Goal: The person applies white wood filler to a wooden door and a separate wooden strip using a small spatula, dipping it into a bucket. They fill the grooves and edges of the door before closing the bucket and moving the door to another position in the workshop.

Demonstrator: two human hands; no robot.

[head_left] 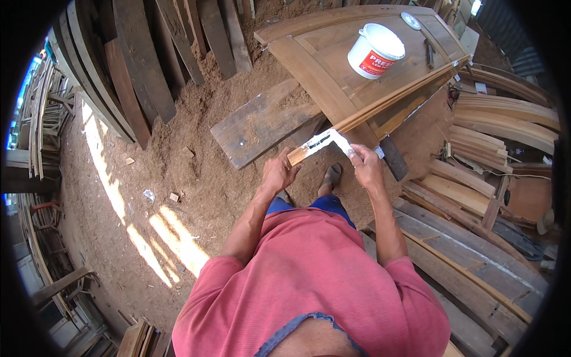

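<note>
My left hand (278,172) is closed round the near end of a long wooden rail (398,92), which runs away to the far right over a panelled wooden door (321,77). White paste covers the rail's end face, around dark slots. In my right hand (367,169) is a short white-smeared stick (341,143), pinched between thumb and fingers. Its far tip touches the pasted end; the paste hides what kind of tool it is. On the door stands an open white bucket (376,50) with a red label.
A round white lid (410,21) and a hammer (429,53) lie on the door. Loose planks (256,128) rest on the sawdust-covered ground below it. Dark boards (140,53) lean at the far left; stacked curved timber (505,119) and long beams (464,250) fill the right.
</note>
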